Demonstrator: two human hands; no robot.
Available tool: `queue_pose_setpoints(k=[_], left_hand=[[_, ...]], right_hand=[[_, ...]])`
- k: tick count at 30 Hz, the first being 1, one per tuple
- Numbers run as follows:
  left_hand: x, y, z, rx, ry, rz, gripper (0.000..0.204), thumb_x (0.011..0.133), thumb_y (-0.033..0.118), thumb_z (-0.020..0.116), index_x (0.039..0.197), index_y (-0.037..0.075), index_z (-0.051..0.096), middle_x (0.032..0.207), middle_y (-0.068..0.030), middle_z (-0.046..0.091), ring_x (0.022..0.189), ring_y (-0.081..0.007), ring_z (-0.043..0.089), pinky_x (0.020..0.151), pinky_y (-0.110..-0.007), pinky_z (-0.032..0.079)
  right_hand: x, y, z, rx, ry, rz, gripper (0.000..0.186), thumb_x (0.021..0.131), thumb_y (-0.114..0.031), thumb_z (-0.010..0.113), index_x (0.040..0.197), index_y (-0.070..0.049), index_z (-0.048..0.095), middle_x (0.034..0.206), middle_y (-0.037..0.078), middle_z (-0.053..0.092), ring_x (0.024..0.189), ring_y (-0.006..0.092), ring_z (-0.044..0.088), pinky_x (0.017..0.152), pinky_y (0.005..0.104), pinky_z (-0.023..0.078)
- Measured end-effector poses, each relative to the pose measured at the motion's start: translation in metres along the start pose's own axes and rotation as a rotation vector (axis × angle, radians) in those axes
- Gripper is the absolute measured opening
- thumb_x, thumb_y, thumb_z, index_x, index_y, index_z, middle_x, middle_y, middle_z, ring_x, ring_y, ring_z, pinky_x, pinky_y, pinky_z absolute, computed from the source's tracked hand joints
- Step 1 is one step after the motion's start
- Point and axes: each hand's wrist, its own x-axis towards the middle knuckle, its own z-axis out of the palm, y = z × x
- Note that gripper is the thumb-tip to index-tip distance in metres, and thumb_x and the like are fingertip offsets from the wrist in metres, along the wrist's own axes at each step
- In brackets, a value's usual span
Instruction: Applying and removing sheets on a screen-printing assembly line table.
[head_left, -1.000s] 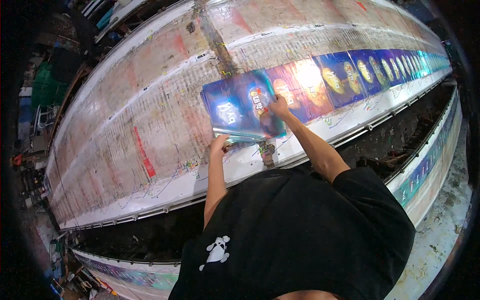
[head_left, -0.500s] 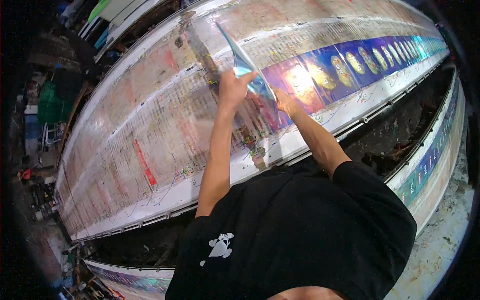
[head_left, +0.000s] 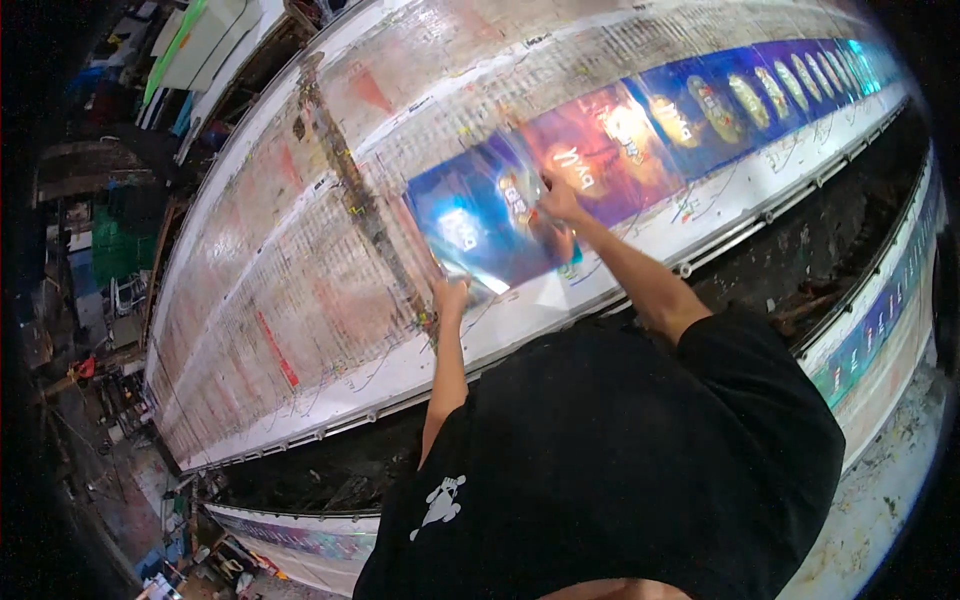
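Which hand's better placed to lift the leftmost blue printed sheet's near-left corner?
Left, probably: the left hand is at that corner of the leftmost blue printed sheet, while the right hand is at its right edge.

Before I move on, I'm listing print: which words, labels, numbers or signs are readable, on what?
Blue sheet: pale lettering, not copied.
Pink sheet: white lettering, not copied.
Purple sheets: pale lettering, not copied; far ones too small.
Red strip: any print too small to read.
Black shirt: white emblem.

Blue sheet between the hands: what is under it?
The stained table shows beyond the left edge of the blue sheet; whatever lies directly underneath is covered and cannot be seen.
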Motion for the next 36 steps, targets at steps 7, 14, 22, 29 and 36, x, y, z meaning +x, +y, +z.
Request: queue_pose_setpoints(k=[7,14,22,29,36], left_hand=[[-0.027,0.028,-0.008,0.341,0.194,-0.518,0.056,0.067,0.037,0.071,0.103,-0.004,0.060,0.103,-0.0259,0.059,0.103,-0.0376,0.054,0.089,-0.040,0.041],[-0.008,0.002,0.007,-0.288,0.235,-0.823,0.040,0.065,0.019,0.076,0.092,-0.002,0.057,0.088,-0.0154,0.059,0.080,-0.0241,0.058,0.057,-0.038,0.049],[-0.005,0.001,-0.015,-0.940,-0.132,-0.974,0.020,0.073,0.017,0.068,0.077,0.008,0.051,0.052,0.0004,0.034,0.041,-0.0120,0.035,0.036,-0.027,0.028],[0.002,0.080,-0.021,-0.383,-0.065,-0.195,0.025,0.075,0.021,0.065,0.080,-0.004,0.064,0.072,-0.0162,0.062,0.059,-0.0210,0.061,0.041,-0.034,0.043],[0.004,0.307,-0.068,-0.227,-0.063,0.395,0.027,0.074,0.022,0.067,0.068,-0.004,0.063,0.057,-0.0119,0.060,0.056,-0.0129,0.059,0.049,-0.034,0.043]], right_hand=[[-0.003,-0.054,0.033,0.007,0.144,-0.020,0.026,0.058,0.000,0.057,0.084,0.001,0.052,0.075,0.014,0.055,0.072,0.0225,0.056,0.065,0.0339,0.043],[-0.003,-0.048,0.027,-0.093,0.123,0.098,0.029,0.059,0.001,0.059,0.088,0.001,0.052,0.080,0.015,0.058,0.075,0.0231,0.058,0.068,0.0333,0.046],[-0.010,-0.051,0.015,-0.341,-0.013,0.214,0.036,0.056,-0.017,0.070,0.083,0.003,0.059,0.076,0.016,0.063,0.072,0.0263,0.062,0.064,0.0345,0.048],[-0.011,-0.050,0.006,-0.340,0.037,0.136,0.028,0.057,-0.016,0.069,0.076,0.002,0.060,0.068,0.014,0.062,0.063,0.0253,0.061,0.058,0.0352,0.048],[0.011,-0.094,-0.041,0.818,-0.344,0.555,0.027,0.075,-0.017,0.063,0.098,-0.002,0.061,0.082,0.008,0.065,0.068,0.0181,0.062,0.059,0.0317,0.049]])
